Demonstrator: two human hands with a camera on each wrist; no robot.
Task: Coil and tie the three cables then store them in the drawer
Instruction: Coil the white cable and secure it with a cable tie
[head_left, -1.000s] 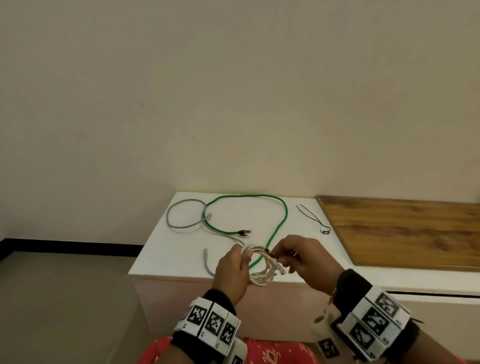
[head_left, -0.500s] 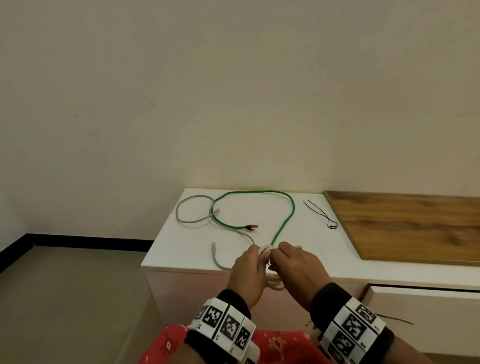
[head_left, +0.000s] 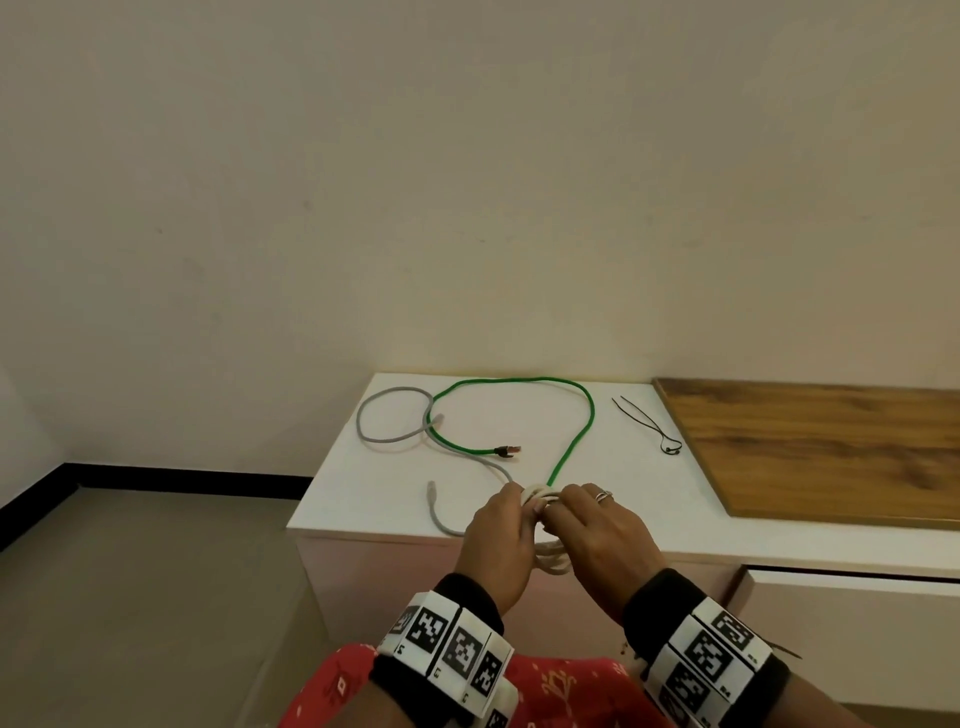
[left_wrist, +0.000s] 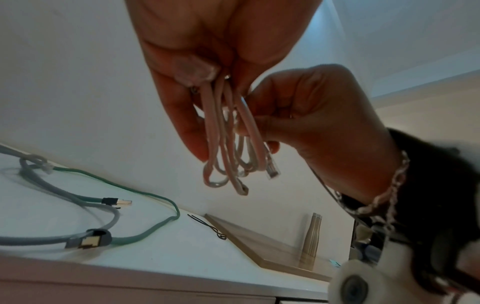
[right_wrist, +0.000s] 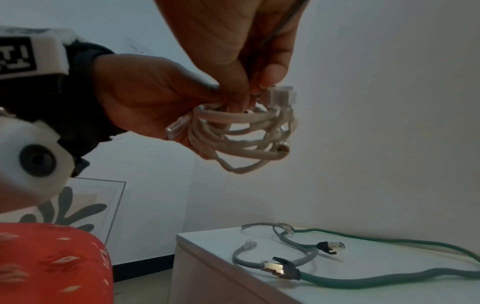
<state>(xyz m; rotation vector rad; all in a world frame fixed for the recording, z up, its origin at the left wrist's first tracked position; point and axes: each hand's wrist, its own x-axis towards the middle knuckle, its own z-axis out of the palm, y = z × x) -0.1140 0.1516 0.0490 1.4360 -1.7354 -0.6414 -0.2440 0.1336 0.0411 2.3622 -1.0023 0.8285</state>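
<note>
A coiled white cable (head_left: 551, 560) (left_wrist: 228, 148) (right_wrist: 241, 133) hangs in the air at the cabinet's front edge, held by both hands. My left hand (head_left: 498, 535) (right_wrist: 145, 96) grips the top of the coil. My right hand (head_left: 597, 530) (left_wrist: 306, 115) pinches the coil from the other side, close to a clear plug (right_wrist: 281, 95). A green cable (head_left: 571, 415) (left_wrist: 155, 207) (right_wrist: 389, 275) lies uncoiled on the white cabinet top (head_left: 374, 488). A grey cable (head_left: 387, 439) (left_wrist: 64, 205) (right_wrist: 259, 261) lies loose to its left. The drawer front (head_left: 852, 618) is at the lower right, pushed in.
Black cable ties (head_left: 649, 423) (left_wrist: 207, 226) lie on the white top next to a wooden panel (head_left: 831, 447). A metal bottle (left_wrist: 310, 236) stands beyond the panel. A framed picture (right_wrist: 85, 207) leans against the wall at floor level. My red patterned clothing (head_left: 441, 691) fills the bottom edge.
Both hands have closed in together on the white coil and bunched it tighter. The head view has shifted a little; the green and grey cables have not moved.
</note>
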